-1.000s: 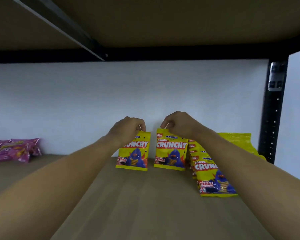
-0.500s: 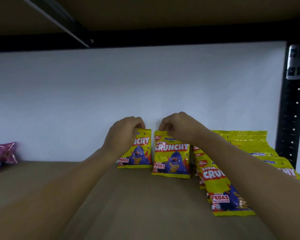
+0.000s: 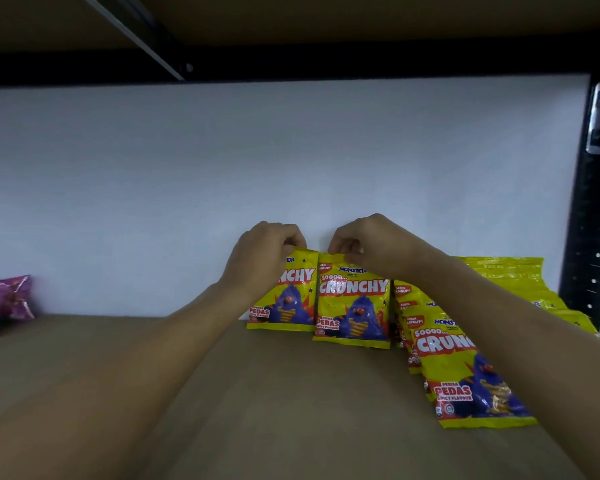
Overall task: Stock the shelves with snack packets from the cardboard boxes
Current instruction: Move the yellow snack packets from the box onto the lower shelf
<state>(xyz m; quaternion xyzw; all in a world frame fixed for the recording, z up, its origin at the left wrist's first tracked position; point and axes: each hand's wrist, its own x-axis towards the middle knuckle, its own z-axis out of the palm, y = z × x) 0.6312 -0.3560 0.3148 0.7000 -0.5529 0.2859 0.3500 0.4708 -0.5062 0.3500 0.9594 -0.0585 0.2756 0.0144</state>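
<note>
Both hands reach across a brown shelf board (image 3: 291, 410) to its back edge. Left hand (image 3: 264, 252) pinches the top seam of one yellow snack packet (image 3: 288, 299); right hand (image 3: 368, 244) pinches the top of a second packet (image 3: 352, 306) just beside it. Each packet stands upright against the white wall (image 3: 222, 168), yellow with a purple monster and the word CRUNCHY in white. To the right, a row of matching packets (image 3: 465, 375) leans in an overlapping stack; how many is hard to count. Pink packets (image 3: 4, 299) lie at the far left. A black perforated upright (image 3: 593, 237) stands at right, and another shelf (image 3: 326, 15) runs overhead.
</note>
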